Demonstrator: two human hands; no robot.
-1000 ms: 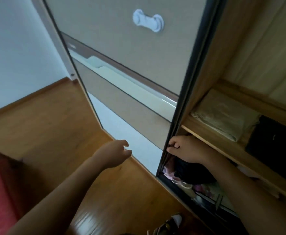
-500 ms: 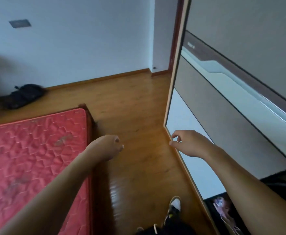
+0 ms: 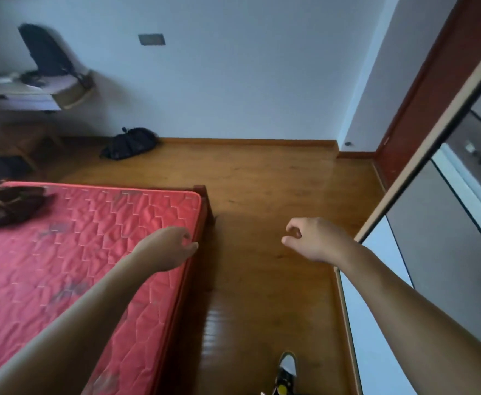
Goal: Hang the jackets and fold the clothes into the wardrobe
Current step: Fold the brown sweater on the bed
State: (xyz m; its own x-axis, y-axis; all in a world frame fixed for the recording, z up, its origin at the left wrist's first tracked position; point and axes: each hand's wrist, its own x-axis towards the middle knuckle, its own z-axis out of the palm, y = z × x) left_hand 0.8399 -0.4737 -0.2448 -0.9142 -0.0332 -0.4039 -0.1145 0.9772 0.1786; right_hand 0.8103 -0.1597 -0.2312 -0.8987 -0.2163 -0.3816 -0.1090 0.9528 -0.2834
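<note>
Hands: two, both bare, both holding nothing
Left hand (image 3: pixel 168 248): released; fingers loosely curled; it hangs over the mattress near its far corner
Right hand (image 3: pixel 310 238): released; fingers loosely curled, thumb and forefinger tips close with nothing between them; it hangs over the floor, with the wardrobe door just at its 3 o'clock
Mattress (image 3: pixel 91 238): one; red, quilted; fills the view from 7 to 9 o'clock
Clothes (image 3: pixel 8 206): one dark brown heap on the mattress at 9 o'clock, well apart from both hands; how many garments are in it I cannot tell
Wardrobe door (image 3: pixel 438 252): one sliding panel at 3 o'clock; grey and white bands in a pale frame
Floor (image 3: pixel 262 195): wooden; one black bag (image 3: pixel 129 142) at 11 o'clock, by the wall; one shoe (image 3: pixel 287 369) at 6 o'clock
</note>
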